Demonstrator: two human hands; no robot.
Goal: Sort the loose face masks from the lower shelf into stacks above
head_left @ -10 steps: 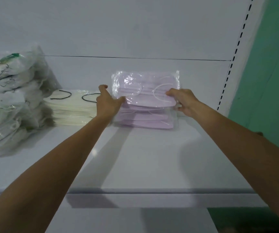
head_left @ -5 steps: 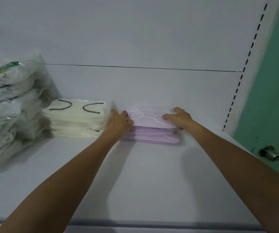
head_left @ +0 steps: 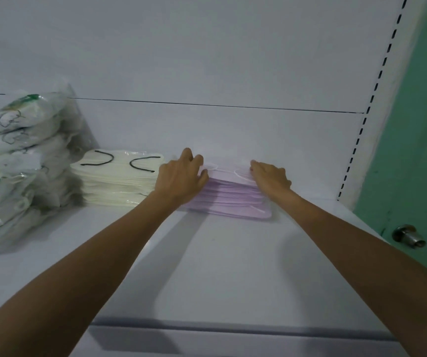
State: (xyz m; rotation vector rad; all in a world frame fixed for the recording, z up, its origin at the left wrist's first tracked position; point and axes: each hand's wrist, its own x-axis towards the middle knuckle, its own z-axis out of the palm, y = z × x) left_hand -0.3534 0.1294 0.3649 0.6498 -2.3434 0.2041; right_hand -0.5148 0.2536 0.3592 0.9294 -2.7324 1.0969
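On the upper shelf [head_left: 233, 266] two stacks are already made: the cream masks [head_left: 119, 179] and, just beside them on the right, the purple masks [head_left: 233, 202] near the back wall. The left hand [head_left: 181, 180] and right hand [head_left: 270, 177] lie on the two ends of the purple stack, the grip spread and pressing down, not pinching. The lower shelf is not visible, so I cannot tell how many remain. The purple stack lies flat, loops upward, its long axis left to right.
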